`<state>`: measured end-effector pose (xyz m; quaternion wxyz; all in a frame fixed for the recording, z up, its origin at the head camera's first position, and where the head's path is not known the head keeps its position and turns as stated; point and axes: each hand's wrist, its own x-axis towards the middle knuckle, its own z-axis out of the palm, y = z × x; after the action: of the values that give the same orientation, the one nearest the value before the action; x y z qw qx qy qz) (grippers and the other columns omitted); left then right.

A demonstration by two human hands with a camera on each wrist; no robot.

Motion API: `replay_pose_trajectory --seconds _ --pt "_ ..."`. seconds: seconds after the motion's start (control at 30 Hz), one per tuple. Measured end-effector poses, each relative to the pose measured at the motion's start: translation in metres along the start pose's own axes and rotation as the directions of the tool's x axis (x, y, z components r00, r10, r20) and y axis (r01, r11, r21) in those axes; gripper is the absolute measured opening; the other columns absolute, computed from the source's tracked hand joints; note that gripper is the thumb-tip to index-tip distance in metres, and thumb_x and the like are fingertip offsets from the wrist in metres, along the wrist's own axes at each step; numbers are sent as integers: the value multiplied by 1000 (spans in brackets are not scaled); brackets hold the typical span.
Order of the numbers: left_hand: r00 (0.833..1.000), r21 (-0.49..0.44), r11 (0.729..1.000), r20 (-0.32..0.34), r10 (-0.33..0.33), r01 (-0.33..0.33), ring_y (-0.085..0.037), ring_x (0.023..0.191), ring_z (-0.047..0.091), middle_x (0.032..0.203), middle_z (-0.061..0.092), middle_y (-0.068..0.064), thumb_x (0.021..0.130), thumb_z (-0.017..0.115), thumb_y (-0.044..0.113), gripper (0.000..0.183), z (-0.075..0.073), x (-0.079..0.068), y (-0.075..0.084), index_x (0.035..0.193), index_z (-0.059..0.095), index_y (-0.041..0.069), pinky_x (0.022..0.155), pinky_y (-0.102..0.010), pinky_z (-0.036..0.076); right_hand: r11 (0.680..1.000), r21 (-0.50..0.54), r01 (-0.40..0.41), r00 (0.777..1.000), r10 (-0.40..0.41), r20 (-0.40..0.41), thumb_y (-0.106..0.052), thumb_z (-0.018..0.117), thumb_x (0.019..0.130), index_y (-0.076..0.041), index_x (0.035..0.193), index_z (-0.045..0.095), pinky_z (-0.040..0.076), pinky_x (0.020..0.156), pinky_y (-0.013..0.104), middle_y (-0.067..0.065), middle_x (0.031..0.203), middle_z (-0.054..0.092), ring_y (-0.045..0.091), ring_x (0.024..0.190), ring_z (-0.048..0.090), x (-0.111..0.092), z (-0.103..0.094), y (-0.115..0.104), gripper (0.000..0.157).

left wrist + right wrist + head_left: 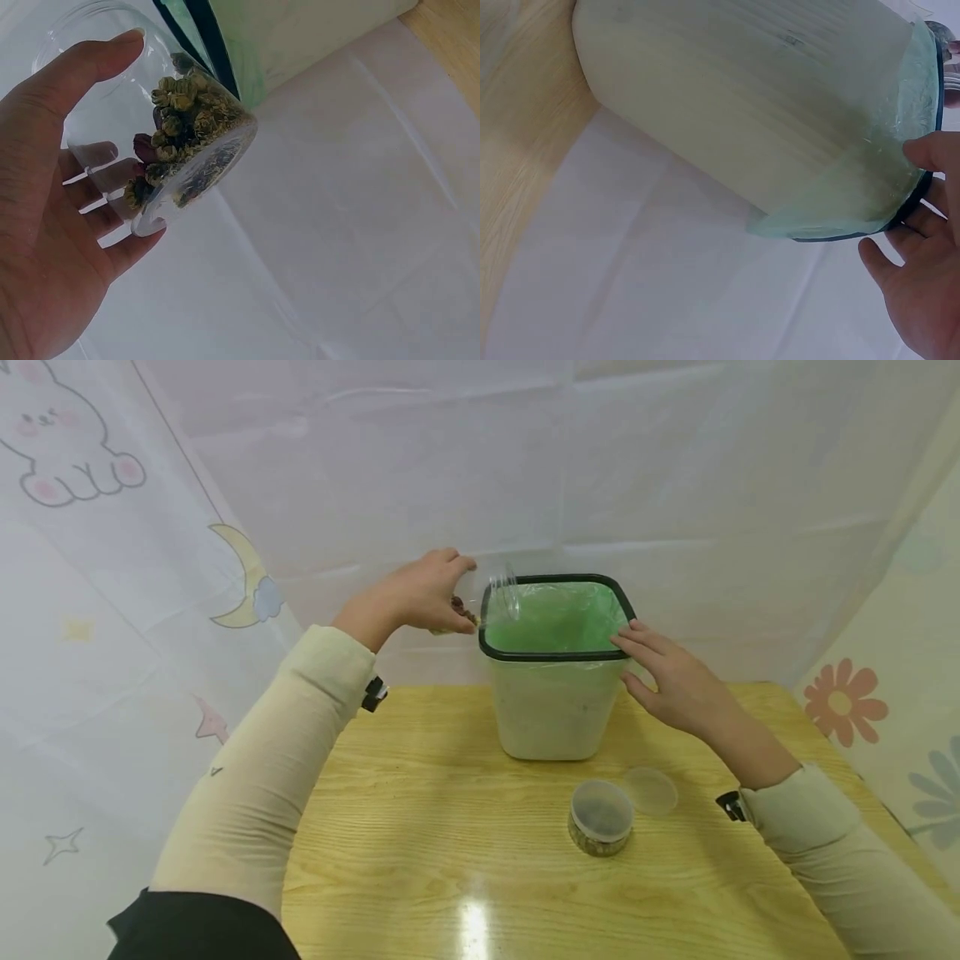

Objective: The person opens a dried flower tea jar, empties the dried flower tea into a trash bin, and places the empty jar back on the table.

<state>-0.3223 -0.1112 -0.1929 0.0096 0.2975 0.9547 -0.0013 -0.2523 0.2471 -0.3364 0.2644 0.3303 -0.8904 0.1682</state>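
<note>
Pale sheeting point(450, 468) backs a wooden surface point(420, 843) bearing a green-lined bin point(555, 714). The right hand point(678, 685), loosely spread, touches its rim point(555, 657); the left hand point(427, 593) curls round a clear jar point(124, 124) of dried flowers point(180, 124), tilted at the rim. A tub point(601, 818) and disc point(654, 791) lie nearer.

From above, the bin point(557, 714) offered room between the tilted jar point(154, 124) at its left and the right hand point(678, 685); at front right, a tub point(602, 817) and disc point(652, 792) (both low) blocked passage.

Both arms point(255, 777) fwd, L grip point(429, 590) curved, R grip point(678, 687) loose & near-straight
</note>
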Motion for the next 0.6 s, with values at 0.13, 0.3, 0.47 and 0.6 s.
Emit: replay_pose_trajectory --seconds 0.13,0.3,0.47,0.6 --pt "1000 13 1000 16 -1 0 -36 148 28 159 29 -19 89 75 47 98 1 1 1 160 23 5 118 -50 31 1000 13 -15 1000 15 -10 -6 75 90 -2 142 57 44 102 61 22 144 53 39 139 45 -2 2 -1 55" --pt "1000 36 999 18 -2 1 -36 147 27 159 30 -19 88 75 45 97 -1 3 4 160 24 4 118 -51 32 1000 13 -21 999 22 -36 -7 75 90 -3 139 61 45 102 60 21 142 56 39 136 48 -2 4 1 51" --pt "1000 85 996 18 -6 4 -36 147 28 158 32 -18 88 76 45 97 -4 5 8 159 26 3 118 -50 32 1000 0 -22 998 22 -61 -8 73 92 -4 136 63 46 101 60 20 141 58 37 135 51 0 5 3 46" --pt "1000 117 993 28 2 -5 -35 147 29 158 32 -18 88 76 45 95 -6 8 12 158 27 4 119 -49 31 1000 -15 -20 997 19 -76 -7 73 92 -5 135 64 47 100 60 20 141 59 37 135 51 1 6 4 44"
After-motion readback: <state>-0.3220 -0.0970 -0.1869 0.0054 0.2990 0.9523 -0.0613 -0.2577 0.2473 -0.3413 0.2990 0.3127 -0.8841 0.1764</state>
